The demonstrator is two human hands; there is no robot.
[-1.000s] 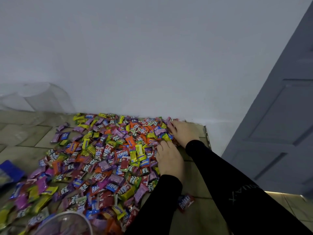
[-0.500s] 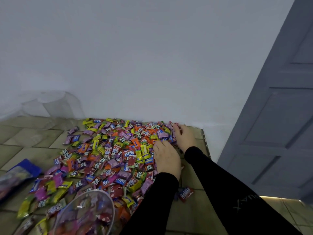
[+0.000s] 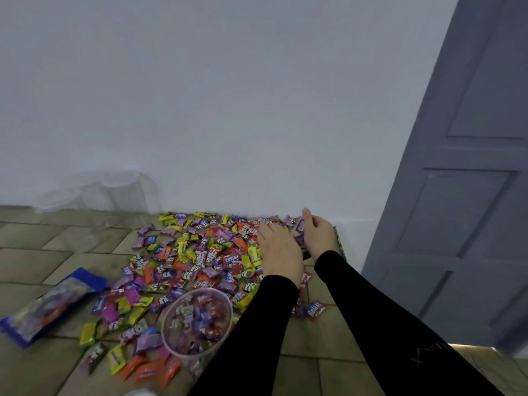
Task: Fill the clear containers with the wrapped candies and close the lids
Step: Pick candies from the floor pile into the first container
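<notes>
A wide pile of wrapped candies (image 3: 200,252) in many colours covers the tiled floor by the wall. An open clear container (image 3: 197,324) stands at the pile's near edge, partly filled with candies. My left hand (image 3: 281,252) lies palm down on the right side of the pile, its fingers flat on the wrappers. Just to its right, my right hand (image 3: 318,237) stands on its edge with the thumb up, and its fingers curl round a few purple candies at the pile's far right corner. Both arms wear black sleeves.
Two empty clear containers (image 3: 123,192) (image 3: 61,200) stand against the white wall at the back left. A torn blue candy bag (image 3: 48,307) lies on the floor at the left. A grey door (image 3: 457,195) fills the right side. A lone red candy (image 3: 314,310) lies between my arms.
My right hand has turned from flat on the pile onto its edge, with its fingers curling in. My left hand has slid closer to it. The partly filled container has come fully into view.
</notes>
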